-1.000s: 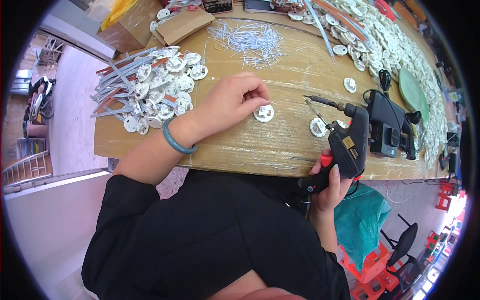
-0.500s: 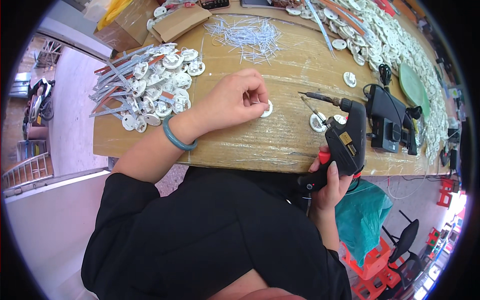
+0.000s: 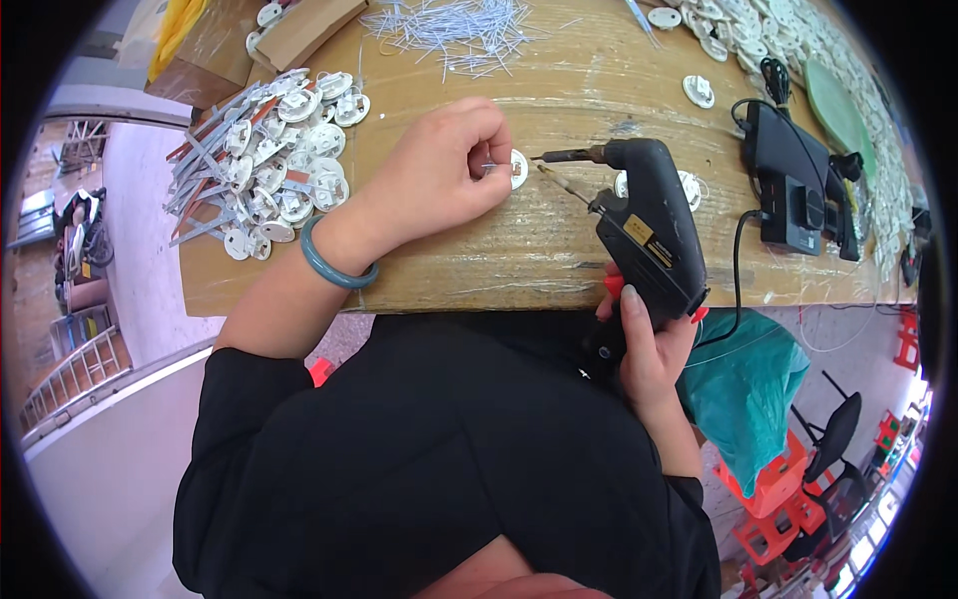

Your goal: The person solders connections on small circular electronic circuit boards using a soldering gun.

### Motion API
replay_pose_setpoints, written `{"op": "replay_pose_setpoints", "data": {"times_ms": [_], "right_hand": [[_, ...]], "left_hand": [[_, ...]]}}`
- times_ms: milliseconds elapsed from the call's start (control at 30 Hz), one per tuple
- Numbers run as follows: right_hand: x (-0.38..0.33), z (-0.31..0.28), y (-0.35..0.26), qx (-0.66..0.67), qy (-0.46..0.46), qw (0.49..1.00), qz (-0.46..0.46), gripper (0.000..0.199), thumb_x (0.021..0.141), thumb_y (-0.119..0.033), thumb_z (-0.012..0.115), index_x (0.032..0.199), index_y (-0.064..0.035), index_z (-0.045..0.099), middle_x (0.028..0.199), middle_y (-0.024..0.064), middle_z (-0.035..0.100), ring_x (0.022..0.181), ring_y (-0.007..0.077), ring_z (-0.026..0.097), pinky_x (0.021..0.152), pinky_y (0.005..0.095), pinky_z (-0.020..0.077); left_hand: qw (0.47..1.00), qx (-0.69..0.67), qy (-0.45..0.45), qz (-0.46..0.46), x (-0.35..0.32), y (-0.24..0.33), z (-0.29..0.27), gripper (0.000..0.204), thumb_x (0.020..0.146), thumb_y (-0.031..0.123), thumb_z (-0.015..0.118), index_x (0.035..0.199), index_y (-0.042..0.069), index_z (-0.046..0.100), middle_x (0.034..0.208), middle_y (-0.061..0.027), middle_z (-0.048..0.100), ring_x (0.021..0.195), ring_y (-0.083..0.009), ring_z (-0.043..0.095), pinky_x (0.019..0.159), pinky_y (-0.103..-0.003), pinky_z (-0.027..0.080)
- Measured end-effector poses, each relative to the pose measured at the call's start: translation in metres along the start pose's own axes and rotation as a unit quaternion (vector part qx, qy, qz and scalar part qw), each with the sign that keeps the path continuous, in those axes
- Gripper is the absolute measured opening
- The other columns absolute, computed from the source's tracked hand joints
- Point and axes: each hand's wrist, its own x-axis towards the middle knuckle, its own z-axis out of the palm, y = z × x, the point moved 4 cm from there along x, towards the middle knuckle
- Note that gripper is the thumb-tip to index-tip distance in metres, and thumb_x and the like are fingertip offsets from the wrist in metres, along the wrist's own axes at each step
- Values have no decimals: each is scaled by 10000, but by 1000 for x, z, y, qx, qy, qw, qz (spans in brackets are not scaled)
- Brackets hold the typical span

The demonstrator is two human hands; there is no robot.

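The left fingers (image 3: 493, 188) pinched a wire (image 3: 488, 166) at the disc (image 3: 520, 171), and could be burned if the iron (image 3: 654, 225), gripped by the right fingers (image 3: 637, 317), slipped.

- My left hand (image 3: 444, 165) is over the table (image 3: 469, 275), a disc (image 3: 520, 172) just right of its fingertips.
- My right hand (image 3: 654, 359) is around the soldering gun (image 3: 659, 205).
- Left of me: a pile of discs and strips (image 3: 299, 150).
- Beyond my left hand: wires (image 3: 449, 35).
- Right of the gun: a power box (image 3: 783, 165).
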Motion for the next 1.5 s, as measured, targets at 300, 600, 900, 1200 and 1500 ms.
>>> {"op": "replay_pose_setpoints", "data": {"times_ms": [300, 600, 900, 1200, 1500], "right_hand": [[3, -1, 3, -120, -42, 992, -24, 464, 900, 20, 633, 1315, 32, 424, 1099, 114, 618, 956, 159, 597, 860, 275, 470], [6, 5, -3, -22, -24, 999, -5, 463, 886, 19, 656, 1293, 62, 442, 1154, 132, 595, 1044, 164, 571, 927, 285, 442], [11, 6, -8, -33, -36, 998, -32, 454, 887, -5, 657, 1284, 58, 447, 1096, 133, 624, 974, 156, 610, 866, 281, 479], [12, 6, -9, -64, -32, 997, -39, 467, 884, -43, 675, 1284, 48, 452, 1055, 139, 649, 940, 153, 626, 832, 293, 498], [12, 6, -10, -77, -31, 996, -36, 465, 880, -48, 683, 1275, 39, 453, 1049, 144, 642, 933, 174, 634, 827, 303, 500]], "left_hand": [[998, 18, -44, -36, 9, 4, 2, 104, 779, 22, 626, 798, 14, 524, 802, -24, 491, 673, -86, 496, 597, -239, 428], [981, 44, -171, -81, 32, 3, -4, 89, 769, 18, 614, 785, 9, 527, 776, -22, 511, 691, -85, 506, 615, -249, 432], [975, 26, -193, -109, 32, 1, -2, 82, 786, 10, 608, 791, 21, 527, 784, 11, 493, 714, -64, 473, 635, -232, 416], [973, 37, -200, -108, 33, 3, -2, 86, 787, 12, 619, 796, 24, 534, 801, 12, 492, 726, -67, 473, 647, -236, 412], [974, 45, -197, -102, 32, 3, -2, 88, 788, 14, 624, 805, 24, 537, 805, 13, 492, 734, -69, 480, 654, -235, 416]]}}
